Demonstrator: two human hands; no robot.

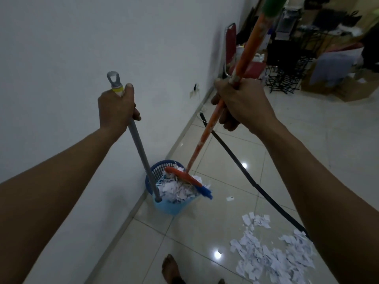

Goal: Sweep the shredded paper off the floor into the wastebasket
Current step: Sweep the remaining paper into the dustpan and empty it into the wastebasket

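While left hand (115, 107) grips grey dustpan handle (141, 148) and right hand (240, 103) grips orange broom (207, 136) over wastebasket (164, 208): shredded paper (272, 259) on floor (328, 150), lower right, nearer right hand.

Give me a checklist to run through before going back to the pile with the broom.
1. Left hand grips grey dustpan handle: ok.
2. Right hand grips orange broom handle: ok.
3. Broom head clear of blue wastebasket: not ok, it sits over the rim.
4. Dustpan emptied: cannot tell, pan hidden.
5. Floor clear of shredded paper: not ok.
6. Black cable away from pile: not ok, it runs beside it.
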